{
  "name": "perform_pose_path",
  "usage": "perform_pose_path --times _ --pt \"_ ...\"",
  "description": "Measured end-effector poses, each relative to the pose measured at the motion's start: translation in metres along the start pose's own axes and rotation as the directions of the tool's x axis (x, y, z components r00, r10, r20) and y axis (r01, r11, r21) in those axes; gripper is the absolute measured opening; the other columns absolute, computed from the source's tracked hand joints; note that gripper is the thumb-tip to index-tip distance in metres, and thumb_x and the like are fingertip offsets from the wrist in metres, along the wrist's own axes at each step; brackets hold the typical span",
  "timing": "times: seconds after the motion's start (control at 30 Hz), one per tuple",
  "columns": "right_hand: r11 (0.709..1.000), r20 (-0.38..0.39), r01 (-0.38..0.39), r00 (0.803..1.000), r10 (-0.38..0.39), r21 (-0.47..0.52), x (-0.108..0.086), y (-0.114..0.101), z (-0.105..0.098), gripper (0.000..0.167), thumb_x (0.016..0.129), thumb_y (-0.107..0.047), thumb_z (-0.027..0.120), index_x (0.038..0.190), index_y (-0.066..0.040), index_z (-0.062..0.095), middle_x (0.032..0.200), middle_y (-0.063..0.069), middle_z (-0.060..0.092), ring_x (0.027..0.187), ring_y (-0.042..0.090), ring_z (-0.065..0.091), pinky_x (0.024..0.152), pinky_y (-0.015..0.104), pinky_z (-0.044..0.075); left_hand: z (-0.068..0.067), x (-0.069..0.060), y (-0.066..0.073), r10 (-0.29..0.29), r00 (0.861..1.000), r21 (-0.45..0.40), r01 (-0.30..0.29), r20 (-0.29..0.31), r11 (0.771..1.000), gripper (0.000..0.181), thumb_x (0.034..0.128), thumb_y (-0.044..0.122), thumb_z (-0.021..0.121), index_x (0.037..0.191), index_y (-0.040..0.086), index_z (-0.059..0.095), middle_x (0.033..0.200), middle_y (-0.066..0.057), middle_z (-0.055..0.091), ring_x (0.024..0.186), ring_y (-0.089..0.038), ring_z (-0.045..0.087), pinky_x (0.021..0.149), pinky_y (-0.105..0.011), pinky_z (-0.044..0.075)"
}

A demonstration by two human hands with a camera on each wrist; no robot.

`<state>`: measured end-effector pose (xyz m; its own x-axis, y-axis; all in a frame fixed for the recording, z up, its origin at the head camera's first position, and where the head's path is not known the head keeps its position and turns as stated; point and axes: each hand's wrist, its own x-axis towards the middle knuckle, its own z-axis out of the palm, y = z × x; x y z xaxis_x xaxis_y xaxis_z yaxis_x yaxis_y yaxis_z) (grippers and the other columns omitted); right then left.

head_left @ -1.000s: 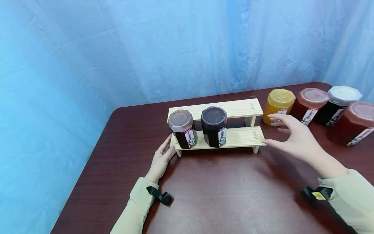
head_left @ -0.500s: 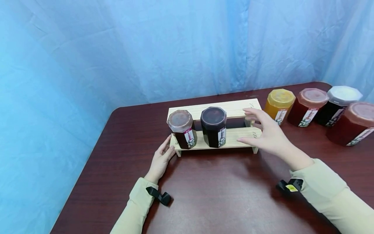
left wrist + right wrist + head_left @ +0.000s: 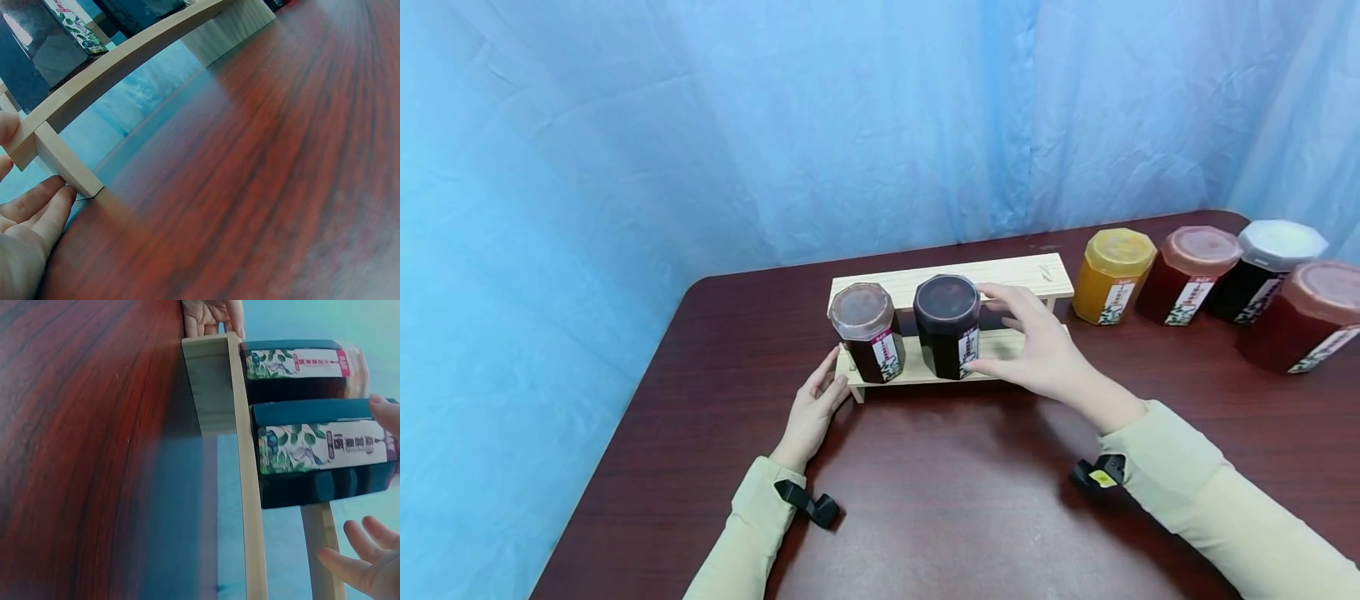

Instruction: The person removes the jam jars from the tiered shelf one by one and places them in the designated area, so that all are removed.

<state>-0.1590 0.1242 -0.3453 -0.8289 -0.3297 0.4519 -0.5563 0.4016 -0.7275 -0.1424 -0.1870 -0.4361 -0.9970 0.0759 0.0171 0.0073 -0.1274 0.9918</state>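
Note:
A two-tier wooden rack (image 3: pixel 1000 354) carries two dark octagonal jars upright on its lower board. My left hand (image 3: pixel 808 417) touches the rack's left end, its fingertips against the leg in the left wrist view. My right hand (image 3: pixel 1041 346) is at the right side of the right-hand dark jar (image 3: pixel 946 329), thumb and fingers spread. In the right wrist view the thumb (image 3: pixel 386 412) overlaps the jar's labelled front, while the fingers (image 3: pixel 347 562) stand apart from it. Left of it is the other dark jar (image 3: pixel 867 333), with a frosted lid and white label.
Right of the rack stand a yellow jar (image 3: pixel 1112 279), a red jar (image 3: pixel 1191 275), a black jar with a white lid (image 3: pixel 1273 271) and another red jar (image 3: pixel 1307 321). The dark red table (image 3: pixel 925 483) reaches back to a blue curtain (image 3: pixel 850 125).
The right hand has moved left, from the rack's right end to beside the right-hand dark jar. Left hand, rack and jars show no clear movement.

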Motion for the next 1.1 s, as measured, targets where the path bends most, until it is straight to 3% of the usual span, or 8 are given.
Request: perform_pose_path --times 0.2,0.7,0.9,1.1 --pt "0.999 0.011 0.037 0.999 -0.037 -0.003 0.001 0.002 0.007 0.084 0.064 -0.01 0.087 0.137 -0.011 0.046 0.13 0.014 0.046 0.113 0.027 0.05 0.094 0.052 0.046 0.0 0.0 0.0 0.001 1.0 -0.012 -0.001 0.016 1.0 0.055 0.0977 0.006 0.048 0.149 0.009 0.029 0.149 -0.019 0.034 0.112 -0.001 0.053 0.094 -0.021 0.045" --pt "0.999 -0.053 -0.025 0.998 0.023 -0.04 0.004 0.007 0.031 0.092 0.062 -0.007 0.088 0.136 -0.007 0.032 0.132 0.023 0.047 0.124 0.035 0.045 0.101 0.052 0.04 0.0 0.001 0.0 -0.008 1.0 0.015 0.008 0.004 1.0 0.054 0.098 0.007 0.048 0.149 0.011 0.031 0.138 -0.025 0.044 0.108 -0.003 0.056 0.094 -0.021 0.046" --pt "1.0 -0.089 -0.008 0.996 0.009 0.018 0.005 0.008 0.038 0.092 0.062 -0.002 0.086 0.135 -0.006 0.03 0.133 0.026 0.043 0.123 0.037 0.046 0.096 0.051 0.045 0.0 0.001 0.002 0.001 1.0 0.011 -0.001 0.005 1.0 0.053 0.098 0.006 0.048 0.149 0.011 0.031 0.138 -0.023 0.044 0.108 -0.003 0.056 0.094 -0.022 0.046" --pt "1.0 -0.117 0.023 0.993 -0.021 0.016 0.004 0.013 0.043 0.092 0.062 -0.002 0.086 0.135 -0.007 0.03 0.133 0.026 0.041 0.12 0.036 0.046 0.09 0.052 0.049 0.001 0.0 0.002 0.0 1.0 0.007 0.0 -0.003 1.0 0.054 0.0977 0.006 0.048 0.149 0.01 0.031 0.141 -0.023 0.042 0.108 -0.002 0.056 0.094 -0.022 0.046"
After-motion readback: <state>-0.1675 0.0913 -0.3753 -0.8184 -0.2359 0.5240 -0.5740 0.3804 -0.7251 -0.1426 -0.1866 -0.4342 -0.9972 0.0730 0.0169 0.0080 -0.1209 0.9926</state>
